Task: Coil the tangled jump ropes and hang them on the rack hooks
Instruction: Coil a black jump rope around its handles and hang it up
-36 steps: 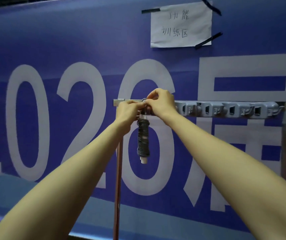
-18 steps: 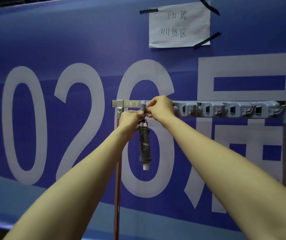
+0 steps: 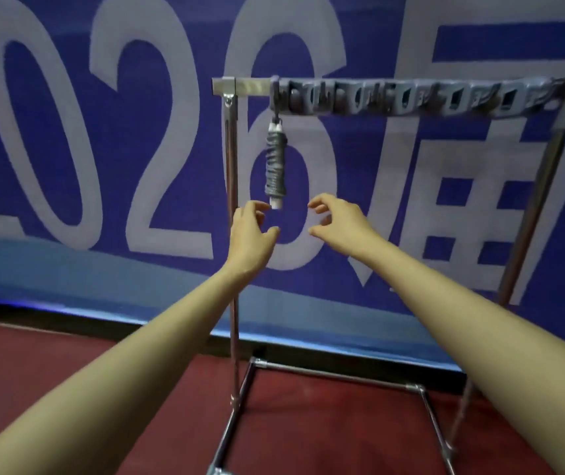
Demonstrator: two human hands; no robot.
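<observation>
The coiled rope [image 3: 276,162] hangs from the leftmost hook [image 3: 276,97] of the rack [image 3: 231,159]. The left hand [image 3: 250,234] is at its 7 o'clock and the right hand [image 3: 341,222] at its 5 o'clock. Both hands' fingers [image 3: 318,201] are loosely curled and hold nothing.

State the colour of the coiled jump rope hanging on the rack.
The jump rope is grey, with white handle ends; the head view shows it best.

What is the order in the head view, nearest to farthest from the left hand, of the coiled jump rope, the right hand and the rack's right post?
1. coiled jump rope, just above the left hand.
2. right hand, to its right.
3. rack's right post, far right.
</observation>
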